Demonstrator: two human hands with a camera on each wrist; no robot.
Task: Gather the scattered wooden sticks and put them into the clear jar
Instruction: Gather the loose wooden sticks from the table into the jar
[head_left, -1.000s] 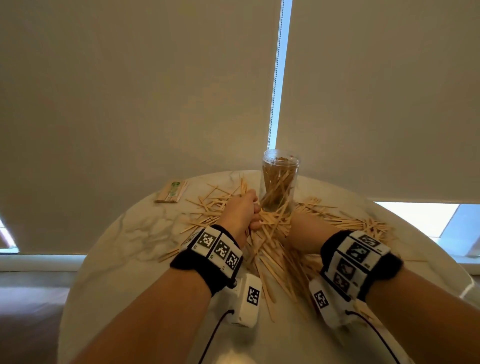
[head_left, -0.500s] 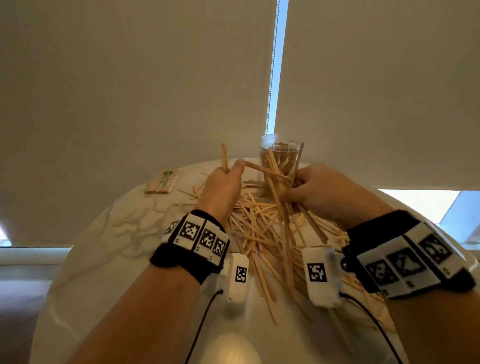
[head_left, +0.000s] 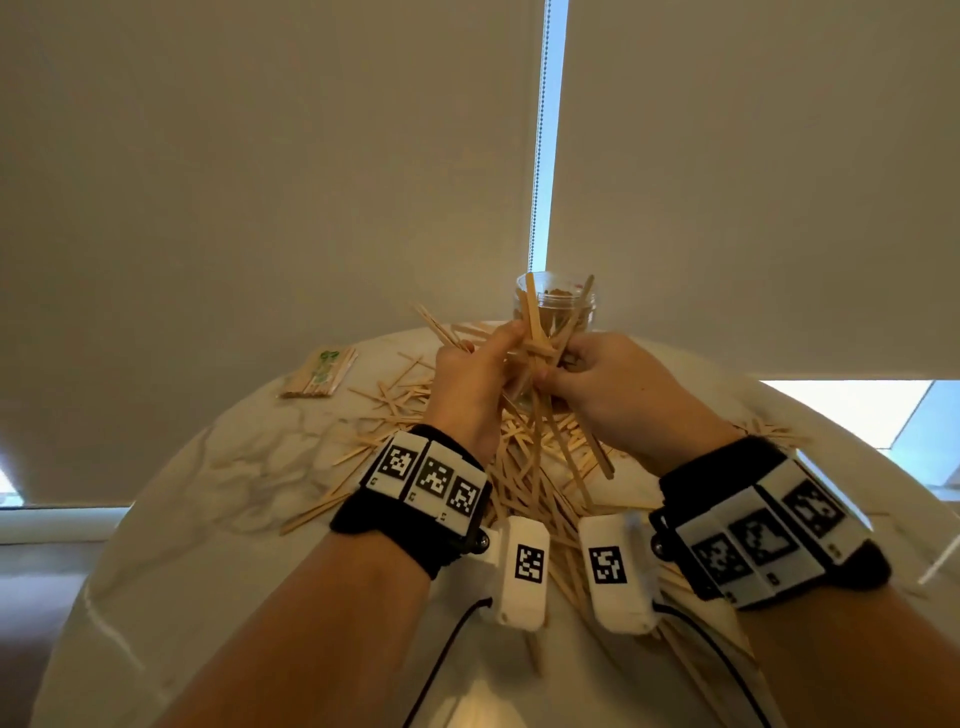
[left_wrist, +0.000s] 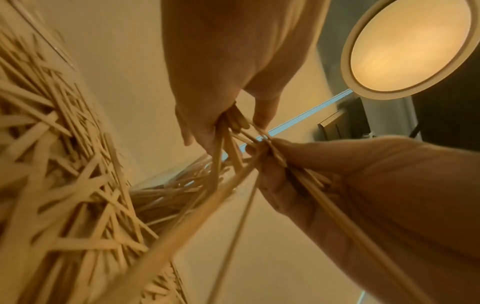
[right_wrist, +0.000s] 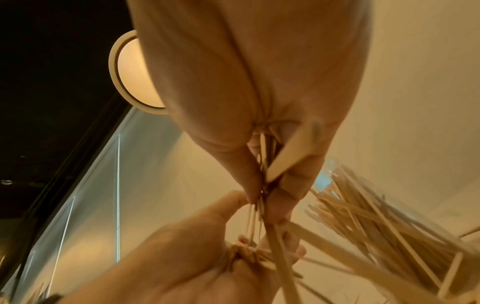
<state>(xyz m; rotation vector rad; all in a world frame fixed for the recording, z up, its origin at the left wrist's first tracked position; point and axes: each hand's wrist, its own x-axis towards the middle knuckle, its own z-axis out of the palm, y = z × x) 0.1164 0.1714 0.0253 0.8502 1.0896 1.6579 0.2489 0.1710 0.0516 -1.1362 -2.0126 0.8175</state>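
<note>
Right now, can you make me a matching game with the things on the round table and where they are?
Things:
1. clear plastic jar
2. small packet of sticks with green print
3. loose pile of flat wooden sticks
4. crossed bunch of wooden sticks

Places:
A. gripped between both hands
B. spread on the marble tabletop
C. far edge of the table, behind the hands
D. far left of the table, alone

Pairs: 1-C, 2-D, 3-B, 4-A

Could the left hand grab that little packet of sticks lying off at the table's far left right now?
Probably not yet: the left hand grips a bundle of sticks together with the right hand. The path to the packet looks free.
</note>
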